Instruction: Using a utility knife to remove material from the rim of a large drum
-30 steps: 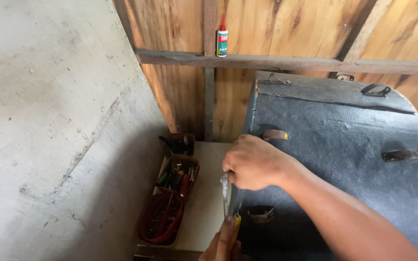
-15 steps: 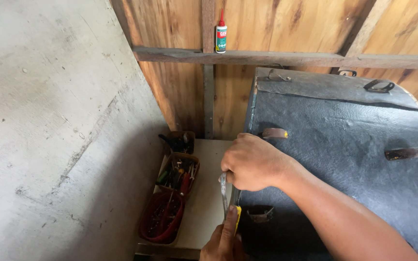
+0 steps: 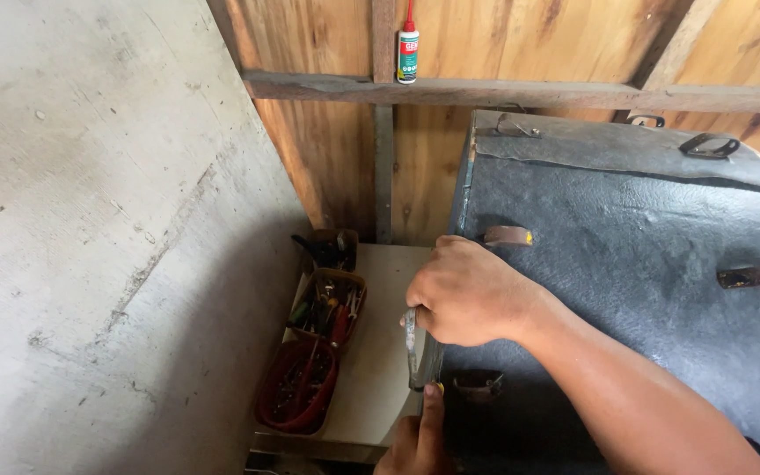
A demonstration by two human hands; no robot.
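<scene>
**Two hands on a metal tool at the edge of a black-covered drum**

The right hand point(image 3: 472, 295) is closed in a fist round the upper end of a narrow grey metal tool point(image 3: 417, 356), which stands nearly upright just against the left edge of a large round drum point(image 3: 644, 264). The left hand point(image 3: 415, 440) comes up from the bottom of the view with a finger laid along the tool's lower end; how far that hand is closed cannot be told, since most of it is cut off. The drum is clad in worn black sheet with several small metal brackets point(image 3: 507, 236) fixed to it. It rests beside a pale board point(image 3: 380, 352) that carries a row of small tubs point(image 3: 310, 369) filled with screws and hand tools. To the left rises a rough grey concrete wall point(image 3: 90, 220); behind is a plank wall point(image 3: 327, 158) with a cross rail, on which stands a small white, red-capped bottle point(image 3: 408, 48)
</scene>
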